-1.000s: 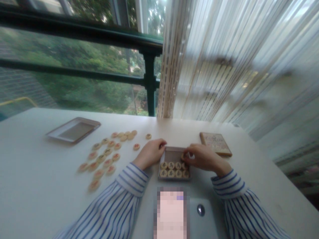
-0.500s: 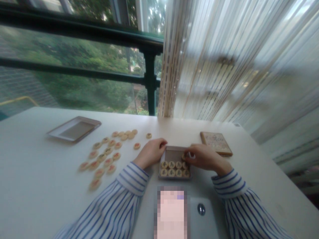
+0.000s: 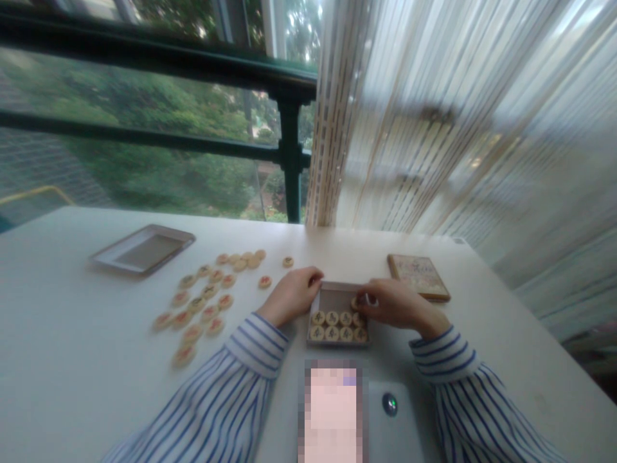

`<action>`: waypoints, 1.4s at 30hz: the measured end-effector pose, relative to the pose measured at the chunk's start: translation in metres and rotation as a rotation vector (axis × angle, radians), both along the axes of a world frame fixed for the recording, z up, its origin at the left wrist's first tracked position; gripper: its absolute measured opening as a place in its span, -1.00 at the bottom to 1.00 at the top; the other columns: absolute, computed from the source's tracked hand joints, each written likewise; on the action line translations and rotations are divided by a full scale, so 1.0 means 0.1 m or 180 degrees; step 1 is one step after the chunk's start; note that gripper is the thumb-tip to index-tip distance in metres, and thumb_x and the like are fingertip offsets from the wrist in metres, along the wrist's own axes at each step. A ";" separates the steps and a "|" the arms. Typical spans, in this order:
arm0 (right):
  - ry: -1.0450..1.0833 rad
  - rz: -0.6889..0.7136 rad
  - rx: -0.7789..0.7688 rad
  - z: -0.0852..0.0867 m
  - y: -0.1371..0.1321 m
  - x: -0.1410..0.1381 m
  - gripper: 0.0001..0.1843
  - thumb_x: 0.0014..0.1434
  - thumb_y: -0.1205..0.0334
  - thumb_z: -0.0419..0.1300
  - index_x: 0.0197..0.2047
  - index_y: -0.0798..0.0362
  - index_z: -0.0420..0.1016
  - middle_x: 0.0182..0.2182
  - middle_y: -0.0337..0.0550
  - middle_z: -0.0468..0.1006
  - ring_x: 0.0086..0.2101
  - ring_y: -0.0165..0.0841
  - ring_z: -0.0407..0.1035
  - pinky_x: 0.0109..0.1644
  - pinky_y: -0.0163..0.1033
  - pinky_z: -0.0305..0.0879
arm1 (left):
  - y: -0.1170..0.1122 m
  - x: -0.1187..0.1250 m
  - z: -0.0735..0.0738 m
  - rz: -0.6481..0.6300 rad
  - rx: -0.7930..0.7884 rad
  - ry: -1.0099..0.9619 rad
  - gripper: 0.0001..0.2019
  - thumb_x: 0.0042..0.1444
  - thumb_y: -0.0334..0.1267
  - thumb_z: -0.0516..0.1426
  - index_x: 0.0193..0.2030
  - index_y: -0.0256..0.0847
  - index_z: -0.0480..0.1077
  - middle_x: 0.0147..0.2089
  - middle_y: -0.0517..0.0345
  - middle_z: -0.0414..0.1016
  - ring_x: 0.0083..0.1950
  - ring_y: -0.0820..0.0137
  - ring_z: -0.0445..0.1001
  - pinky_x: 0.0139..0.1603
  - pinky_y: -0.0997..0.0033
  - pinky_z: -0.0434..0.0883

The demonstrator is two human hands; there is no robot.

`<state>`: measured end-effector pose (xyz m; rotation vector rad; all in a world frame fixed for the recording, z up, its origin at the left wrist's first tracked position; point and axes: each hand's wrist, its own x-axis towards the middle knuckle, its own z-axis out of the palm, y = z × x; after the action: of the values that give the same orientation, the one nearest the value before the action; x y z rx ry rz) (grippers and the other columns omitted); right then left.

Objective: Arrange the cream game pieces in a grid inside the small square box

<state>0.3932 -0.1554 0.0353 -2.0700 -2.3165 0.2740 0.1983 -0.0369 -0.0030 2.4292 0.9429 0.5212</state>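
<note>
A small open box (image 3: pixel 337 298) sits in front of me, with two rows of round xiangqi pieces (image 3: pixel 331 333) bearing dark characters in its near part. The far part shows bare grey bottom. My left hand (image 3: pixel 295 292) is closed at the box's far left corner, fingers curled over its rim. At the right side, my right hand (image 3: pixel 393 305) pinches one xiangqi piece (image 3: pixel 355 303) just inside the box, above the rows; its fingers partly cover the piece. Left of my left hand, loose pieces (image 3: pixel 209 313) with red or dark characters lie scattered, some blank side up.
An upturned lid or tray (image 3: pixel 154 251) lies at the far left of the white table (image 3: pixel 96 334). A flat patterned box (image 3: pixel 419 278) rests to the right. Near me are a blurred-out phone-like object (image 3: pixel 332 411) and a pale device with a dark oval (image 3: pixel 390 404). Railing and string curtain stand behind.
Both hands and the pieces stay almost in place. A green light now shows on the dark oval near me.
</note>
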 end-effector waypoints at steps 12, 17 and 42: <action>0.0003 -0.0036 -0.0018 0.02 0.00 -0.01 -0.69 0.11 0.04 0.06 -0.13 -0.07 0.48 -0.38 -0.18 0.52 -0.39 -0.37 0.35 -0.34 -0.31 0.11 | -0.02 0.00 0.03 0.0046 -0.0091 0.0029 -0.74 0.09 -0.21 0.00 -0.18 -0.20 0.44 -0.20 0.05 0.52 -0.16 0.33 0.44 -0.15 0.42 0.33; 0.0022 0.0042 -0.0015 0.01 -0.01 -0.02 -0.71 0.12 0.11 0.05 -0.12 -0.11 0.48 -0.38 -0.20 0.53 -0.39 -0.37 0.36 -0.32 -0.32 0.12 | -0.02 0.01 0.02 0.0027 -0.0053 0.0006 -0.74 0.09 -0.21 -0.01 -0.18 -0.20 0.43 -0.19 0.05 0.52 -0.17 0.34 0.45 -0.16 0.43 0.33; 0.0077 0.0106 -0.0084 0.01 -0.01 -0.01 -0.71 0.08 0.17 0.05 -0.15 -0.15 0.50 -0.36 -0.22 0.54 -0.37 -0.35 0.38 -0.30 -0.31 0.15 | -0.03 0.00 0.04 -0.0003 -0.0015 0.0026 -0.73 0.10 -0.20 -0.03 -0.17 -0.19 0.43 -0.18 0.05 0.52 -0.14 0.33 0.44 -0.14 0.44 0.33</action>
<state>0.3924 -0.1560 0.0365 -2.0296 -2.3484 0.3304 0.1983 -0.0400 0.0009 2.4292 0.9455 0.5085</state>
